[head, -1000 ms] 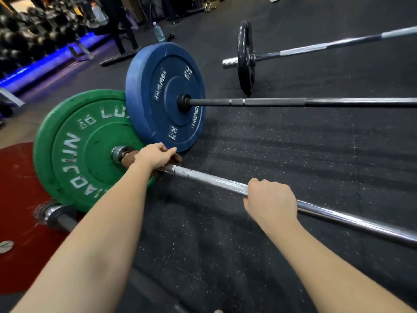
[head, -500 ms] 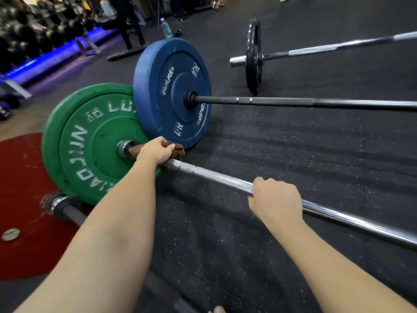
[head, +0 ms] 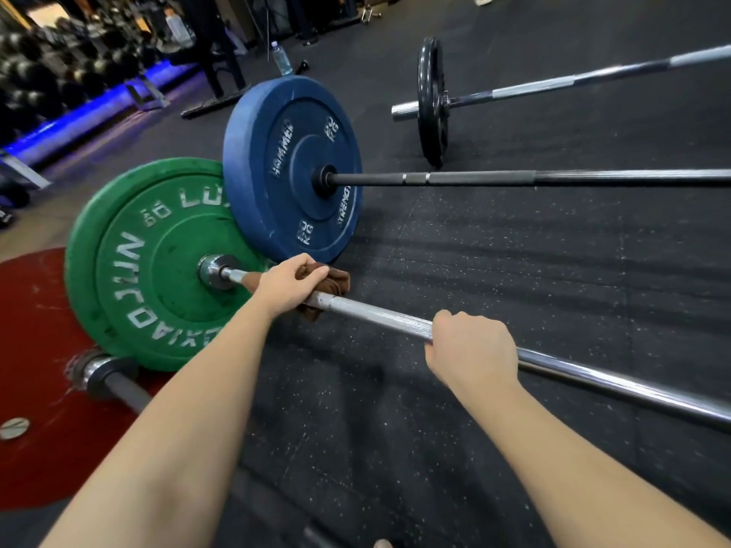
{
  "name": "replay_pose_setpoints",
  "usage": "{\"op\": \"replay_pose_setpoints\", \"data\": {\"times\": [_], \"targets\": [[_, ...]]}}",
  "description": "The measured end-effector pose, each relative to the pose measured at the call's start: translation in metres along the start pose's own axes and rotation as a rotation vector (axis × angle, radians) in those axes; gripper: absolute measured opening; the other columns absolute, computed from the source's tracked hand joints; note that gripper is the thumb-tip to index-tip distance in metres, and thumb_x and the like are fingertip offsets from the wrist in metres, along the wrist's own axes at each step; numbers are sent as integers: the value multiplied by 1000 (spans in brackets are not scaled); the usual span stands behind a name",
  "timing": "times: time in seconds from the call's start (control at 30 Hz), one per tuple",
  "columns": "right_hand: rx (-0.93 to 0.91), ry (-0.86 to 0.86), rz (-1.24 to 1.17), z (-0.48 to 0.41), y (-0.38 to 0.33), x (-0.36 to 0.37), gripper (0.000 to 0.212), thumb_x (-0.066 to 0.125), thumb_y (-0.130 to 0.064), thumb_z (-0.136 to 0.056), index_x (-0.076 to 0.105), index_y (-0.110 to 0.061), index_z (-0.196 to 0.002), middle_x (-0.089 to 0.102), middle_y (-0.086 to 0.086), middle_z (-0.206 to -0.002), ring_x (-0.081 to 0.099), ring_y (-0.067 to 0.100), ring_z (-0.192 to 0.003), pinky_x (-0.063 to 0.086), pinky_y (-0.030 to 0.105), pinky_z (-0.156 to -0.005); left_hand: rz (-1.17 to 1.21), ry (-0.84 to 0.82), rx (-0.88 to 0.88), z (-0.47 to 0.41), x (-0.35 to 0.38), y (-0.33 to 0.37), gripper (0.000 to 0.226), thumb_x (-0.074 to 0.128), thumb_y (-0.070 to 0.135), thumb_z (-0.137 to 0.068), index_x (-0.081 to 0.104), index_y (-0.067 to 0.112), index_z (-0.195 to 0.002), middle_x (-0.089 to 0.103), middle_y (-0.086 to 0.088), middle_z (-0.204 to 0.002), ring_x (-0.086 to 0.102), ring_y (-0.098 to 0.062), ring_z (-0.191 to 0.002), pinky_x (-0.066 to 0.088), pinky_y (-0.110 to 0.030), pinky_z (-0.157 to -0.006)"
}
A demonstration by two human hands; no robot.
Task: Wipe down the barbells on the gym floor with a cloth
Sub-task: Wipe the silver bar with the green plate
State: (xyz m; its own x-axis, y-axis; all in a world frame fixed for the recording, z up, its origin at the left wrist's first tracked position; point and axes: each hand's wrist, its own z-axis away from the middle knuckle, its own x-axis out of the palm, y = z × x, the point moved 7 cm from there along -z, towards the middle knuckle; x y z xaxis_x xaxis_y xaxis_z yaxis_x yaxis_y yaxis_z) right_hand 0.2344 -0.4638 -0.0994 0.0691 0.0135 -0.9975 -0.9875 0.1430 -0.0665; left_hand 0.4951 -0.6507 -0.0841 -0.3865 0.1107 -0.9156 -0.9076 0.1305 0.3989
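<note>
**Both hands on the silver bar, cloth under the left**

The left hand (head: pixel 290 286) is curled over a brown cloth (head: pixel 331 279) and grips it around the silver bar (head: pixel 375 315). The cloth bunches out past the fingers on the far side, and a bit of it shows below the bar. Just to the left of this hand, the bar enters the hub of a green plate (head: pixel 158 263).

The right hand (head: pixel 472 352) is closed around the bare bar, further along to the right of the left hand, with a stretch of uncovered shaft between the two. Past the right hand the bar runs on toward the right edge.

Just beyond the left hand stands a blue plate (head: pixel 292 168), overlapping the green one's rim in this view. Its dark bar (head: pixel 514 178) passes beyond both hands. Farther off, beyond the right hand, a thin black plate (head: pixel 431 100) sits on a third bar (head: pixel 573 83).

To the left of the left forearm lies a red plate (head: pixel 35 350). Well beyond the left hand a water bottle (head: pixel 281 59) stands on the black speckled floor (head: pixel 514 270).
</note>
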Motion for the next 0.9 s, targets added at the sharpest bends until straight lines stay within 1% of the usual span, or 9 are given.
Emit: {"op": "replay_pose_setpoints", "data": {"times": [0.17, 0.23, 0.3, 0.4, 0.5, 0.6, 0.7, 0.83, 0.9], "targets": [[-10, -4, -12, -1, 0, 1, 18, 52, -30, -99, 43, -19, -88, 38, -5, -62, 30, 16, -48, 17, 31, -46, -68, 43, -73, -11, -22, -22, 29, 60, 53, -98, 63, 24, -98, 72, 1, -102, 64, -25, -102, 48, -40, -97], [-9, -5, -17, -1, 0, 1, 18, 52, -29, -98, 43, -18, -87, 38, -5, -61, 30, 16, -47, 17, 31, -46, -39, 79, -101, -13, -26, -28, 29, 60, 48, -99, 62, 19, -98, 71, -2, -100, 64, -26, -100, 49, -39, -93], [-2, 0, -20, -2, -1, 1, 17, 52, -28, -97, 43, -18, -86, 37, -5, -61, 30, 16, -47, 17, 31, -46, -15, 112, -95, -11, -25, -27, 26, 60, 46, -98, 61, 21, -92, 71, -2, -96, 64, -27, -98, 50, -40, -92], [11, -3, -22, -2, 0, 4, 17, 53, -26, -96, 43, -18, -85, 37, -5, -60, 30, 16, -46, 17, 31, -45, 188, 158, -76, 1, -19, -23, 28, 59, 51, -93, 62, 24, -87, 71, 7, -89, 64, -18, -92, 49, -44, -96], [23, -6, -35, -3, 0, 8, 17, 54, -24, -95, 43, -18, -84, 39, -5, -59, 31, 17, -45, 18, 30, -45, 332, 192, -7, 14, -10, -9, 31, 58, 57, -86, 64, 26, -87, 69, 12, -85, 61, -12, -88, 47, -40, -96], [25, -1, -20, -3, 0, 8, 17, 54, -23, -95, 43, -18, -83, 39, -5, -58, 31, 17, -45, 17, 30, -45, 264, 126, 59, 21, 2, 11, 26, 58, 54, -91, 61, 29, -85, 67, 11, -82, 60, -11, -86, 45, -36, -91], [24, 5, -3, -2, 0, 6, 18, 55, -25, -96, 44, -19, -83, 40, -6, -58, 32, 16, -45, 17, 30, -45, 160, 81, 43, 16, -1, 9, 27, 56, 53, -98, 60, 27, -90, 71, 6, -87, 64, -18, -92, 47, -37, -92], [7, 16, 1, -2, -1, 2, 18, 52, -27, -98, 44, -19, -85, 40, -6, -60, 32, 15, -46, 17, 31, -45, -119, -2, -64, -3, -14, -3, 38, 39, 76, -87, 57, 43, -91, 71, 8, -97, 63, -29, -100, 46, -46, -101], [4, 13, -13, -2, -2, 1, 18, 52, -27, -98, 44, -19, -85, 39, -5, -60, 31, 15, -47, 17, 31, -46, -188, 7, -87, -5, -12, 0, 36, 43, 67, -94, 58, 35, -91, 69, 7, -95, 62, -30, -101, 43, -44, -99]]}}
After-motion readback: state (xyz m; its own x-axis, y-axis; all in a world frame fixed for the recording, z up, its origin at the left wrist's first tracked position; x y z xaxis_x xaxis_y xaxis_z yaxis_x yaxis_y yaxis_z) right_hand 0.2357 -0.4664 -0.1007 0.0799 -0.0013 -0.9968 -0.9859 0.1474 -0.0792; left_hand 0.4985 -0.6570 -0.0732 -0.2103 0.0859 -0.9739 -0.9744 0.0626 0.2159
